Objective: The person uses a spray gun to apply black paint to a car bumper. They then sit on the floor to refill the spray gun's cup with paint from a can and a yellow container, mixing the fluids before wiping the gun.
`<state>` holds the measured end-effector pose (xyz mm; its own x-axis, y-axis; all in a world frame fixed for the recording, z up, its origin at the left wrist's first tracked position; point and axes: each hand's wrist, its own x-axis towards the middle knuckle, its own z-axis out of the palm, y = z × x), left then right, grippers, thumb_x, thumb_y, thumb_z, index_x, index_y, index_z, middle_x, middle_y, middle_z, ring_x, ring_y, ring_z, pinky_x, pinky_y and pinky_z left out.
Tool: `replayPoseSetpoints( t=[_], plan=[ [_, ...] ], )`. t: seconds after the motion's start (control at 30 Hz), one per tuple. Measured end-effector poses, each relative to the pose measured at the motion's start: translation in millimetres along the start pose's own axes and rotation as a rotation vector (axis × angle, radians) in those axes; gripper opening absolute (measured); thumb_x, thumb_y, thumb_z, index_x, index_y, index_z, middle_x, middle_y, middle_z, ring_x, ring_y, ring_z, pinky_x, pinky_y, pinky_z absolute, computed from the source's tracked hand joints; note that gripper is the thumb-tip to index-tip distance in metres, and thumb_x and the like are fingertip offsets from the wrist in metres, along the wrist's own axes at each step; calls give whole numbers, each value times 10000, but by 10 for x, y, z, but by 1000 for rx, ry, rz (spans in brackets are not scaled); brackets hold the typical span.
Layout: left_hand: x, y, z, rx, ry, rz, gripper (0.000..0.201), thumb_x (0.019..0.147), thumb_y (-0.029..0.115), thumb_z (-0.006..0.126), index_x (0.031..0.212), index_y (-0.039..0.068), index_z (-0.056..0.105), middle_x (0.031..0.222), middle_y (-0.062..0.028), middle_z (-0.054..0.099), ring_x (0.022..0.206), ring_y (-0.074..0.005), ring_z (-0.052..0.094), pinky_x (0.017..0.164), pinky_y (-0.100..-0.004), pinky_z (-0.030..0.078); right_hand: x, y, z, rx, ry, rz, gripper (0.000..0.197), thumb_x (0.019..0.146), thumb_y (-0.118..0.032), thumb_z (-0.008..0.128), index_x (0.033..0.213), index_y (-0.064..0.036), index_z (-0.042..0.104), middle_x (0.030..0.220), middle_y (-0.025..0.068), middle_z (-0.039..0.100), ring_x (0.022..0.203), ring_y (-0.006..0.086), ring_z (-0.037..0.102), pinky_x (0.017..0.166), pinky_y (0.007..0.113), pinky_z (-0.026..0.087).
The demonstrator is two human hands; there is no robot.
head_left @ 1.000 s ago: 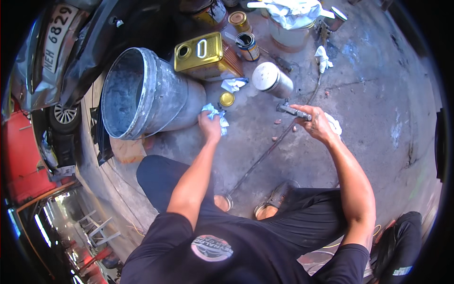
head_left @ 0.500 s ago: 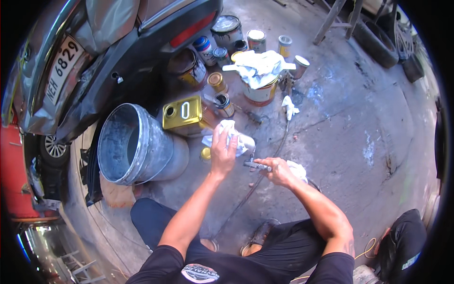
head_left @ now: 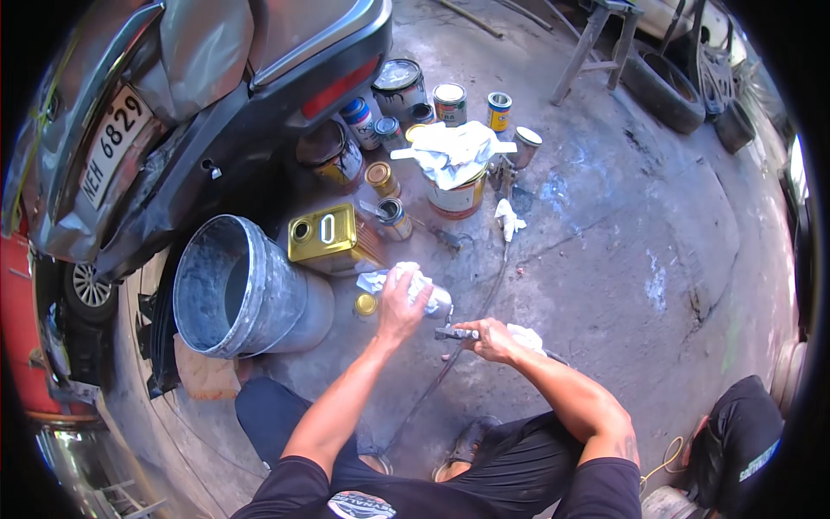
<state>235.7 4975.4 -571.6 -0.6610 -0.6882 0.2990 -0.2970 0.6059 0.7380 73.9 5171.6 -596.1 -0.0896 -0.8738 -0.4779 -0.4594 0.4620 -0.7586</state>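
My left hand point(head_left: 402, 310) is closed over a crumpled white cloth point(head_left: 413, 275), pressed against the metal cup point(head_left: 440, 304) of a spray gun. My right hand point(head_left: 493, 340) grips the spray gun point(head_left: 456, 333) itself, its metal body pointing left toward my left wrist. The hand hides part of its handle. Behind my right hand shows another white cloth point(head_left: 525, 338); whether the hand touches it I cannot tell. A dark hose point(head_left: 443, 374) runs along the floor beneath the gun. A small gold lid point(head_left: 366, 304) lies just left of my left hand.
A large grey bucket point(head_left: 298, 303) leans at the left beside a gold rectangular can point(head_left: 333, 240). Several paint cans stand ahead, one tin point(head_left: 454, 203) topped with white cloth. A car bumper point(head_left: 259, 121) overhangs the far left. Another person's dark-clothed leg point(head_left: 735, 441) is at the lower right.
The whole scene sits lower and slightly left in the picture. My left fingers have curled further over the cloth on the cup. My right hand keeps its grip on the spray gun.
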Motion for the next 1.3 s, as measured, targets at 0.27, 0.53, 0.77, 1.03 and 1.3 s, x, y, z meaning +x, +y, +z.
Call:
replayPoseSetpoints(
  t=[0.27,0.53,0.77,1.03,1.3],
  plan=[
    [492,843,-206,136,82,124,474,917,230,781,1283,-54,682,1243,-281,628,1138,-439,647,987,-488,527,-73,-27,-62,108,300,-274,554,883,-154,804,1427,-167,701,1237,212,758,1144,419,724,978,483,581],
    [326,644,-174,123,48,153,520,933,343,787,1261,-47,686,1194,-267,613,1071,-449,604,937,-519,488,-206,-92,-17,128,244,-236,535,899,-130,813,1422,-160,704,1189,221,762,1120,419,728,958,465,571],
    [179,459,-67,29,69,22,503,914,285,796,1256,-63,671,1216,-271,632,1144,-468,638,975,-517,524,-150,87,87,24,226,-232,517,913,-153,818,1417,-156,706,1244,220,755,1141,427,722,960,477,575],
    [390,950,-331,90,61,171,478,875,226,819,1261,-17,679,1182,-238,624,1048,-411,670,917,-483,550,-284,-177,-10,120,319,-329,530,907,-145,796,1427,-157,696,1283,216,746,1172,419,715,990,487,574],
    [448,933,-213,114,49,181,513,843,241,826,1263,-21,693,1223,-253,632,1096,-437,642,950,-512,534,-317,-23,34,127,299,-311,493,941,-150,773,1426,-128,691,1343,206,721,1218,392,704,1016,458,568]
  ],
)
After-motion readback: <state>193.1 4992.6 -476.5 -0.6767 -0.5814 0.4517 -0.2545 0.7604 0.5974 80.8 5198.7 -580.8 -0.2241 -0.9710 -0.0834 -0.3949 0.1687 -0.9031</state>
